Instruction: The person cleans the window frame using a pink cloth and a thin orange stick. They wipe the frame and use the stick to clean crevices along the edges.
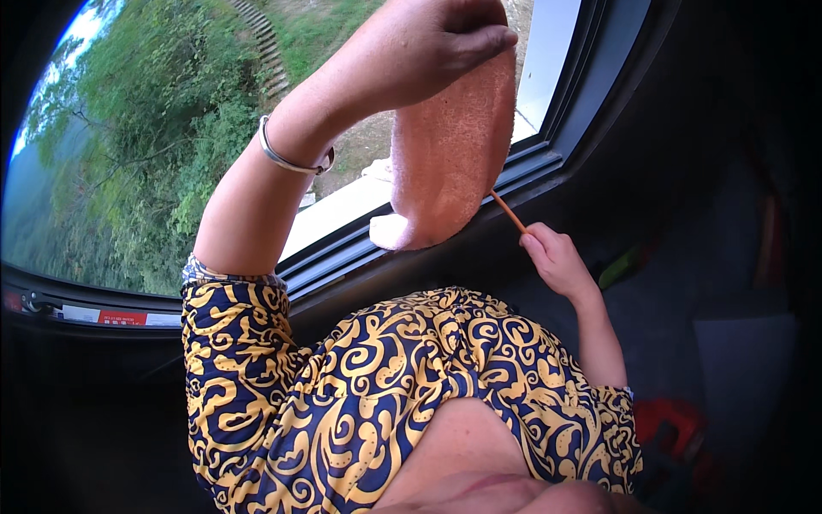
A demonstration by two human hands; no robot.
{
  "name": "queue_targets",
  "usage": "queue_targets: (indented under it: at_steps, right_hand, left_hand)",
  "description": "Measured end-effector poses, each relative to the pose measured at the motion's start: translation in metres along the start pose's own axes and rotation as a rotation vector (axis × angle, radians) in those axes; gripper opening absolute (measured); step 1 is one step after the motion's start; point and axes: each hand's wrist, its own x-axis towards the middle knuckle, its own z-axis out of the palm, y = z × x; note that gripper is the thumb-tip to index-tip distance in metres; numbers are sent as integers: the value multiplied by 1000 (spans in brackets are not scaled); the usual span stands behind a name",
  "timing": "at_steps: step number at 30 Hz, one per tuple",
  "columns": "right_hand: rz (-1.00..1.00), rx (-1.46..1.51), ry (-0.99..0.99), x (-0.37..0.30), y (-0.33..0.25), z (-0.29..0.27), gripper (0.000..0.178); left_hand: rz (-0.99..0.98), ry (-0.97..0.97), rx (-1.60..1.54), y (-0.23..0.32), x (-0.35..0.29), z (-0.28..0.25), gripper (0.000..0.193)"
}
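Head view: the left hand [428, 47], raised high at the top of the frame, has its fingers closed over the upper edge of a pink-orange cloth [449, 146]. The cloth hangs down in a long fold against the window glass [128, 146], its lower end resting at the dark window frame [342, 257]. A silver bangle [291, 158] circles the left wrist. The right hand [556, 261], lower and to the right, is closed around a thin orange stick [507, 211]; the stick runs up and left from the fist, and its far end meets the lower edge of the cloth just above the frame. Beyond the glass lie green trees and a flight of steps [261, 47]. A navy garment with yellow swirls [385, 394] fills the lower foreground.
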Motion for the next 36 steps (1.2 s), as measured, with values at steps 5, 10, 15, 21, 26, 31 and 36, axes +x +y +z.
queue_targets:
  at_steps: [5, 10, 15, 21, 26, 31, 36]
  right_hand:
    - [-5, 52, 353, -12, 21, -22, 15]
    - [-157, 191, 160, 6, -26, -31, 16]
    - [-115, 57, 40, 0, -18, -10, 16]
    - [7, 532, 12, 46, -5, 41, 39]
    - [-344, 369, 405, 68, -4, 63, 26]
    - [-482, 497, 552, 80, -22, 61, 14]
    - [-265, 1048, 345, 100, -32, 98, 16]
  left_hand:
    - [125, -34, -34, -32, 0, 13, 23]
    - [175, -28, 244, -23, 8, 10, 19]
    - [76, 18, 189, -16, -1, -1, 21]
    - [276, -668, -137, 2, -27, 79, 30]
    - [85, 198, -45, -84, -38, 83, 37]
    - [-200, -1, -823, -104, -51, 107, 71]
    - [-427, -249, -926, -120, -53, 130, 51]
